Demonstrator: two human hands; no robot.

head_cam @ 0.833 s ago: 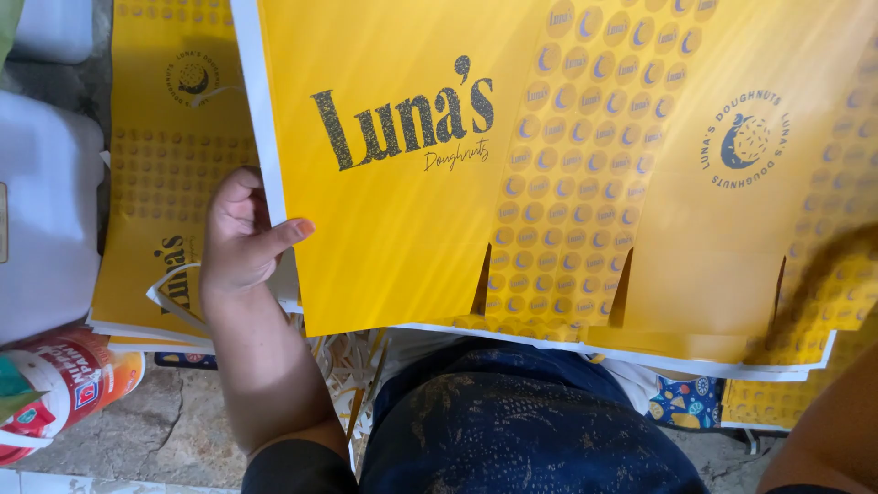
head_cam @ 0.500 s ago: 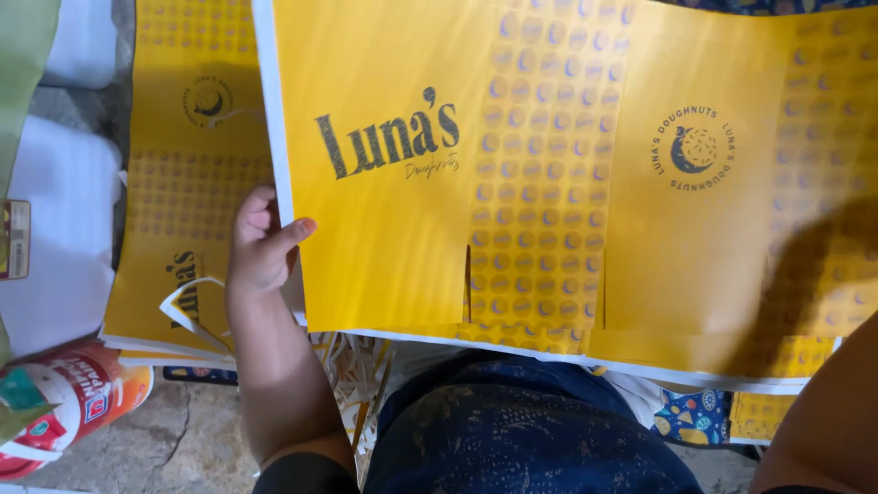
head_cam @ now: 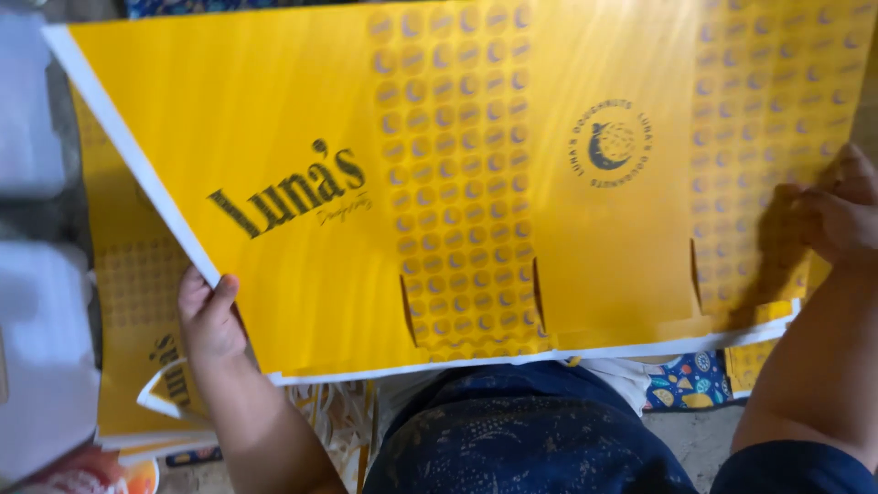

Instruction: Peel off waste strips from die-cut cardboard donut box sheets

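From your head camera, the big yellow printed sheet (head_cam: 476,183) has swung since the earlier frame: its left edge now slants, and your right hand (head_cam: 837,220), out of view before, has come onto its right side. Your left hand (head_cam: 208,316) pinches the sheet's lower left edge, thumb on top, forearm rising from below; your right hand lies on the sheet with fingers bent, above your lap and beside the stack of yellow sheets (head_cam: 137,366).

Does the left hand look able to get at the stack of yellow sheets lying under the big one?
Probably yes: the left hand grips the big yellow sheet's edge right above the stack, whose left part lies uncovered, though it would have to let go first.
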